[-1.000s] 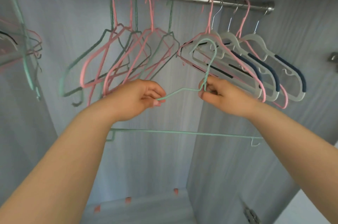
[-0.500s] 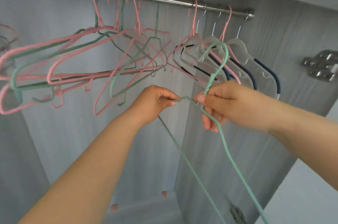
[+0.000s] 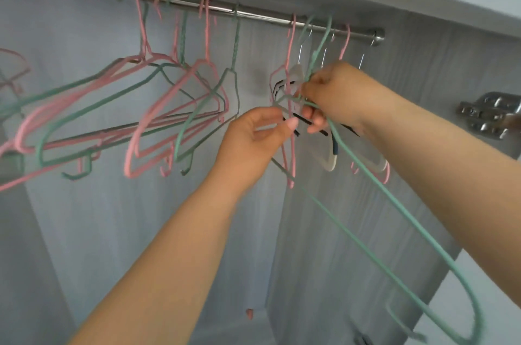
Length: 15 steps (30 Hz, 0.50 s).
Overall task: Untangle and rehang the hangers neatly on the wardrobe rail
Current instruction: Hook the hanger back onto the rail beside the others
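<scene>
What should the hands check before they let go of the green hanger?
1. Hook of the mint-green wire hanger over the silver metal rail: cannot tell, it is blurred there.
2. Grip of the right hand on the hanger's neck: ok, fingers curled round it.
3. Pinch of the left hand on the hanger's shoulder wire: ok.
4. Hanger level: not ok, its long end slants down to the right.
5. Clear of neighbours: not ok, it crosses the pink wire hanger and the white padded hangers.
</scene>
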Tool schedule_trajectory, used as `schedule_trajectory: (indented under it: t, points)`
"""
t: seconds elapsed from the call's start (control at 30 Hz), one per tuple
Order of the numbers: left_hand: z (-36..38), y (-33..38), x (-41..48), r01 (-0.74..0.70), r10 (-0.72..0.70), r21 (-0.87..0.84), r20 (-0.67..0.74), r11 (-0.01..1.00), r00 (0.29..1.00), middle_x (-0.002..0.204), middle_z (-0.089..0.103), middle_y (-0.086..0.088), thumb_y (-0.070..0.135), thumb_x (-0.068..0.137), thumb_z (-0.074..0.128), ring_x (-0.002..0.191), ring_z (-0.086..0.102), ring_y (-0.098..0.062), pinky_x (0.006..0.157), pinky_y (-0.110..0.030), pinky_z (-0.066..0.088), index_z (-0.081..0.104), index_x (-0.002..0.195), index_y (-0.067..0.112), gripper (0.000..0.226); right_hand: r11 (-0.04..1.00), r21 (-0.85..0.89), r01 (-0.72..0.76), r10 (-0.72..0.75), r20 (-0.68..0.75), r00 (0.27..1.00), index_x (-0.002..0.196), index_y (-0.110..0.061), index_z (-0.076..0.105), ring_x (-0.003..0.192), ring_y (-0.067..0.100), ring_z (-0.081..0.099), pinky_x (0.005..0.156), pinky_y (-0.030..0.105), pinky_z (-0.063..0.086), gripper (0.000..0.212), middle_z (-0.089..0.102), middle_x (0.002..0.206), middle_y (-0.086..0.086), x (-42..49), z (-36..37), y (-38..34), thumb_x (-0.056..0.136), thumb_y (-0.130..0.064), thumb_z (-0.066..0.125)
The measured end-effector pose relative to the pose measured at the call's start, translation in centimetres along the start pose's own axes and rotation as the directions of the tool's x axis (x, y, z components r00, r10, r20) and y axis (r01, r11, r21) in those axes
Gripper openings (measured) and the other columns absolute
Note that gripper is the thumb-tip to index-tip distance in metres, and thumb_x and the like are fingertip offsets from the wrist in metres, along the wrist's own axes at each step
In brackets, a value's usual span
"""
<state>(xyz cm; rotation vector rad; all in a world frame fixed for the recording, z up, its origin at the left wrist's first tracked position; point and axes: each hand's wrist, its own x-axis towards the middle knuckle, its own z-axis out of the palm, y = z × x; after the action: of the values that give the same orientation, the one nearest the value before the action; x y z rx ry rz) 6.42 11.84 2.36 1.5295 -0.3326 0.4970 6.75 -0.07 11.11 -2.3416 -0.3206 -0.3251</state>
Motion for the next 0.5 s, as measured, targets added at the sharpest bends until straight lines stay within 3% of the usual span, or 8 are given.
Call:
schedule_trajectory:
  t: [0.07, 0.2, 0.27, 0.33, 0.4, 0.47, 0.5]
  points:
    - [0.3, 1.0, -1.0, 0.052, -0.048, -0.060, 0.072, 0.997, 0.996, 0.096, 0.064, 0.006, 0.033, 0.076, 0.065, 0.084, 0.064, -0.003, 0.085, -0.023, 0.053, 0.061, 0.100, 0.017, 0.029, 0.999, 0.035, -0.004, 0.005, -0.025, 1.000, 0.091, 0.001, 0.056, 0.022, 0.003, 0.049, 0.038, 0.009, 0.044, 0.021, 0.053, 0.028, -0.005, 1.5, 0.4, -0.6, 0.097, -0.010, 0.039]
    - [0.7, 2.5, -2.2, 0.134, -0.096, -0.191, 0.195, 0.972, 0.976, 0.094, 0.068, 0.000, 0.042, 0.060, 0.066, 0.080, 0.067, -0.010, 0.071, -0.019, 0.056, 0.062, 0.094, 0.020, 0.041, 0.994, 0.106, -0.023, 0.025, -0.020, 0.999, 0.110, 0.008, 0.053, 0.021, 0.004, 0.050, 0.031, 0.010, 0.043, 0.026, 0.059, 0.035, -0.001, 4.4, 1.6, -1.8, 0.097, -0.008, 0.037]
    - [0.6, 2.6, -2.1, 0.140, -0.107, -0.183, 0.180, 0.973, 0.978, 0.088, 0.070, 0.003, 0.033, 0.064, 0.072, 0.078, 0.067, -0.012, 0.074, -0.023, 0.057, 0.058, 0.088, 0.028, 0.028, 0.987, 0.153, -0.051, 0.053, -0.013, 0.998, 0.104, 0.006, 0.052, 0.021, 0.005, 0.051, 0.029, 0.011, 0.042, 0.020, 0.056, 0.029, -0.001, 5.8, 2.1, -2.2, 0.098, -0.007, 0.037]
    - [0.6, 2.3, -1.7, 0.150, -0.126, -0.210, 0.121, 0.966, 0.985, 0.085, 0.069, 0.004, 0.015, 0.074, 0.071, 0.075, 0.066, -0.014, 0.076, -0.026, 0.056, 0.052, 0.095, 0.026, 0.030, 0.976, 0.206, -0.076, 0.081, -0.015, 0.997, 0.090, 0.004, 0.051, 0.025, 0.008, 0.055, 0.031, 0.013, 0.046, 0.018, 0.057, 0.030, 0.001, 6.8, 2.7, -2.4, 0.098, -0.005, 0.038]
    - [0.7, 1.9, -1.4, 0.144, -0.135, -0.219, 0.052, 0.965, 0.989, 0.087, 0.068, 0.003, 0.010, 0.080, 0.065, 0.073, 0.064, -0.014, 0.076, -0.026, 0.055, 0.047, 0.111, 0.020, 0.037, 0.969, 0.235, -0.078, 0.086, -0.023, 0.996, 0.093, 0.006, 0.055, 0.042, 0.015, 0.060, 0.050, 0.024, 0.058, 0.018, 0.064, 0.049, 0.007, 7.8, 3.2, -2.1, 0.097, -0.004, 0.040]
    - [0.9, 1.4, -1.2, 0.132, -0.133, -0.196, 0.009, 0.972, 0.991, 0.095, 0.068, 0.000, 0.012, 0.083, 0.062, 0.073, 0.065, -0.012, 0.080, -0.028, 0.055, 0.045, 0.124, 0.012, 0.044, 0.970, 0.239, -0.034, 0.050, -0.061, 0.997, 0.108, 0.010, 0.056, 0.057, 0.019, 0.060, 0.074, 0.036, 0.059, 0.024, 0.068, 0.075, 0.015, 8.7, 3.6, -1.7, 0.096, -0.007, 0.043]
    - [1.0, 1.2, -1.1, 0.131, -0.134, -0.191, -0.003, 0.973, 0.991, 0.099, 0.067, -0.002, 0.012, 0.085, 0.060, 0.074, 0.065, -0.011, 0.080, -0.028, 0.055, 0.044, 0.128, 0.011, 0.046, 0.964, 0.266, -0.005, 0.028, -0.084, 0.996, 0.111, 0.011, 0.056, 0.059, 0.020, 0.059, 0.074, 0.036, 0.059, 0.027, 0.069, 0.086, 0.019, 9.2, 3.7, -1.5, 0.096, -0.007, 0.044]
